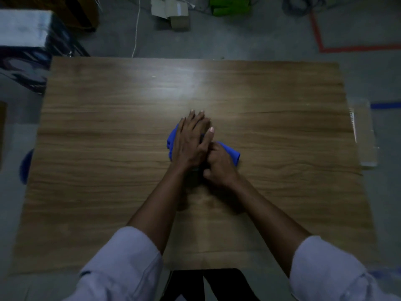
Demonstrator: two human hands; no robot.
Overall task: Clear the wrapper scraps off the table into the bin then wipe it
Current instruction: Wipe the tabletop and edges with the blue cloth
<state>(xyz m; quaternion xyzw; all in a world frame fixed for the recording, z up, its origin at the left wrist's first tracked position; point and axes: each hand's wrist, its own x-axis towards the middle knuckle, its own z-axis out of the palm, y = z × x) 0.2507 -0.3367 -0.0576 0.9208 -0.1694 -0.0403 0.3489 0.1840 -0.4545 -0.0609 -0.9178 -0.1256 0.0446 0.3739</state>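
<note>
Left hand [193, 142] presses flat on the blue cloth [234, 154] — right hand [219, 164], fingers curled, grips it.

A blue cloth [234, 154] lies bunched near the middle of the wooden desk [104, 131], well away from every edge. The left hand [191, 142] lies flat on it, fingers straight and pointing toward the far edge, and partly covers the right hand [219, 165]. In the dim light, the right hand's curled fingers seem to grip the cloth's right end. Both forearms are bare below rolled white sleeves [121, 263]. Beyond the far edge, cardboard boxes [176, 15] sit on the floor.
</note>
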